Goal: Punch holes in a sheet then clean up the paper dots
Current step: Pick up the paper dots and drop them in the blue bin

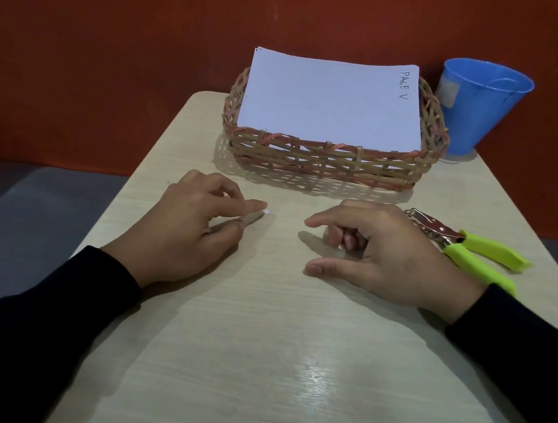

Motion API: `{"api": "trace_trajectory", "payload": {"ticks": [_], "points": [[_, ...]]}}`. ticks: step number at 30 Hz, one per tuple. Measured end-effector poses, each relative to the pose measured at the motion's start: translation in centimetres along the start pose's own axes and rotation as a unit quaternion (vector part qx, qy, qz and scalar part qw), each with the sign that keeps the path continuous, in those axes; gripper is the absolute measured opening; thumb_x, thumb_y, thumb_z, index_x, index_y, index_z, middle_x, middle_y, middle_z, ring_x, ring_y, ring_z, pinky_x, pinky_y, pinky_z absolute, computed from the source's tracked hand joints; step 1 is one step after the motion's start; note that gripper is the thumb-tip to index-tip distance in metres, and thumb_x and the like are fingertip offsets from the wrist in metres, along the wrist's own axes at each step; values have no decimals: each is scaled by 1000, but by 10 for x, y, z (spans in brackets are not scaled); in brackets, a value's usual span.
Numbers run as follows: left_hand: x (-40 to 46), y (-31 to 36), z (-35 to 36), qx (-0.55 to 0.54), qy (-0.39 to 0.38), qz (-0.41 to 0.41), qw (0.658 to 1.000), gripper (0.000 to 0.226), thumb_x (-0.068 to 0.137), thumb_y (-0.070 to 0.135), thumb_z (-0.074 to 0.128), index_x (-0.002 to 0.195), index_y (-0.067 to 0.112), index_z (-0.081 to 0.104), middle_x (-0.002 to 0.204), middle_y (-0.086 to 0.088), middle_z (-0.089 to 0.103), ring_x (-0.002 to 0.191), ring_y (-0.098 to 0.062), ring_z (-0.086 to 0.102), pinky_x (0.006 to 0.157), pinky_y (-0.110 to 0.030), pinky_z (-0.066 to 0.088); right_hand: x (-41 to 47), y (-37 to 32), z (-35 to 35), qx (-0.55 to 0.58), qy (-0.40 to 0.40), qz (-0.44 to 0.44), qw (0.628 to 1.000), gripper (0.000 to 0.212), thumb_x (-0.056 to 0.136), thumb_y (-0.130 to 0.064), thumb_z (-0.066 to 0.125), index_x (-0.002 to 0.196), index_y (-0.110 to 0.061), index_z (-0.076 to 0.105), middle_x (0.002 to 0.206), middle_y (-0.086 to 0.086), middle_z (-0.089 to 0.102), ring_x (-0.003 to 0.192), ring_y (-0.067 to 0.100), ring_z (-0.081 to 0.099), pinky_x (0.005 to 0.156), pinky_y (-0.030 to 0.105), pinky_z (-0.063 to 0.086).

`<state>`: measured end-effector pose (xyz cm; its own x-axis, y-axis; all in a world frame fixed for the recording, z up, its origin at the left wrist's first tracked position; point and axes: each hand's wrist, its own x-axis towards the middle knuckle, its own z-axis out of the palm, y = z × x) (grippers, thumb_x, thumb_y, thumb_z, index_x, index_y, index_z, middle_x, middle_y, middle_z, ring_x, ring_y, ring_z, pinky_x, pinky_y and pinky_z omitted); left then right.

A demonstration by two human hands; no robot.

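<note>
My left hand point(197, 223) rests on the table, its thumb and forefinger tips pinched together on a tiny white paper dot point(268, 213) at table level. My right hand point(383, 253) lies palm down to the right, with forefinger and thumb stretched out and the other fingers curled under; nothing shows in it. Just behind my right hand lies the hole punch point(466, 246), metal with lime-green handles. A stack of white sheets point(330, 103), the top one marked "PAGE V", sits in a woven basket point(327, 163) at the far side.
A blue plastic bucket point(478, 108) stands at the back right corner beside the basket. The pale wood-grain table point(273, 348) ends close on the left, with grey floor beyond. A red-brown wall stands right behind the table.
</note>
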<state>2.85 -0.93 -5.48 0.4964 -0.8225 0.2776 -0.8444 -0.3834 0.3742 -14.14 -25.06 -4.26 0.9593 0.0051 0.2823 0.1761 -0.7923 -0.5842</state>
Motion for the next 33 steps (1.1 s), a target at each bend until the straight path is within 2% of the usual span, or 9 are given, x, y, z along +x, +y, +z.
{"api": "trace_trajectory", "payload": {"ticks": [5, 14, 18, 22, 24, 26, 28, 30, 33], "points": [[-1, 9, -3, 14, -22, -11, 1000, 43, 93, 45, 41, 127, 54, 64, 116, 11, 57, 104, -19, 46, 92, -55, 45, -1, 2, 1, 14, 3, 18, 1000, 55, 73, -63, 81, 119, -33, 75, 84, -10, 65, 69, 13, 56, 64, 19, 46], [-1, 21, -6, 53, -72, -56, 994, 56, 90, 51, 27, 138, 57, 56, 117, 14, 44, 110, -15, 38, 97, -49, 37, 4, 9, 3, 215, 46, 85, 972, 45, 82, -60, 78, 109, -24, 77, 69, -5, 61, 63, 14, 55, 59, 33, 46], [0, 31, -9, -78, -46, -96, 991, 51, 89, 54, 32, 133, 62, 56, 114, 16, 43, 115, -12, 42, 111, -44, 34, 6, 7, -3, 252, 56, 92, 962, 32, 87, -40, 75, 108, -17, 77, 72, 27, 57, 62, 22, 64, 56, 32, 48], [5, 55, -13, -368, 14, -139, 919, 44, 104, 13, 45, 131, 37, 70, 113, 1, 45, 106, -8, 56, 96, -17, 52, 6, 5, -8, 260, 62, 92, 959, 31, 90, -34, 72, 109, -9, 76, 71, 29, 61, 59, 25, 59, 56, 33, 47], [4, 65, -15, -413, 13, -154, 898, 49, 106, 7, 40, 126, 35, 74, 120, -5, 49, 109, -15, 55, 77, -5, 51, 6, 5, -9, 283, 75, 102, 951, 31, 90, -32, 71, 107, -6, 76, 64, 10, 61, 58, 16, 57, 56, 27, 46], [10, 73, -17, -447, 28, -192, 873, 52, 105, 12, 38, 113, 45, 78, 120, 5, 56, 101, -19, 56, 69, -11, 52, 6, 8, -10, 317, 89, 119, 937, 33, 89, -33, 72, 106, -6, 77, 65, -5, 63, 59, 8, 53, 57, 22, 44], [17, 78, -18, -480, 37, -198, 854, 48, 99, 20, 41, 104, 49, 79, 117, 18, 63, 101, -11, 56, 79, -19, 51, 8, 8, -11, 395, 95, 150, 901, 34, 83, -39, 79, 101, -10, 79, 67, -2, 62, 60, 13, 48, 57, 26, 38], [27, 86, -19, -493, 41, -185, 849, 46, 86, 25, 43, 102, 46, 81, 106, 25, 71, 104, -7, 56, 91, -26, 44, 11, 5, -16, 494, 99, 178, 845, 29, 75, -38, 81, 92, -14, 81, 65, 1, 59, 63, 16, 45, 58, 27, 36], [54, 107, -19, -554, 44, -186, 810, 46, 96, 12, 42, 99, 30, 85, 80, 17, 71, 85, -9, 56, 82, -28, 41, 13, -1, -34, 548, 124, 192, 804, 16, 83, -26, 71, 88, -15, 80, 66, 0, 57, 66, 13, 44, 59, 22, 37]]}}
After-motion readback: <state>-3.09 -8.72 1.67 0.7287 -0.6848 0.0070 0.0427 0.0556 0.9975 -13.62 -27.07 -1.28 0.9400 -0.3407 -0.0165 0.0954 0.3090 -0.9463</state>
